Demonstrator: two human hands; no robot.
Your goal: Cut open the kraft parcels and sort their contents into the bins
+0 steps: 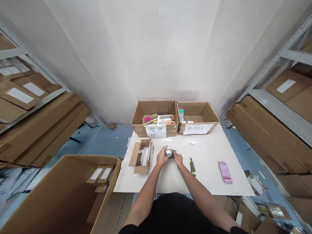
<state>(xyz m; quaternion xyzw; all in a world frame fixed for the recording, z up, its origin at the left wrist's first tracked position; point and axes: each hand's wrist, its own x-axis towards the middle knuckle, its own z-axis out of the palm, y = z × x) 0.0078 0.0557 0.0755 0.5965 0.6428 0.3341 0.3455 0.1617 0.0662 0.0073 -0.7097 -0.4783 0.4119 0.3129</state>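
Observation:
A small jar with a shiny silver lid [168, 150] is in my left hand [162, 157], whose fingers wrap round its side. Close against the jar is a small dark box [174, 153] with a brown edge, and my right hand [178, 159] is closed on its right side. My fingers partly cover both items, so how they join is hidden. To the left stands an opened cardboard carton [137, 155] with white packing inside. A black and yellow box cutter [192, 167] lies to the right of my right hand.
Two labelled cardboard boxes stand at the table's back: the left box [136, 130] holds several packages, the right box [212, 117] a few. A blurred pink item [225, 173] lies on the white table [207, 185]. A large carton [73, 159] adjoins the left edge; loaded shelves flank both sides.

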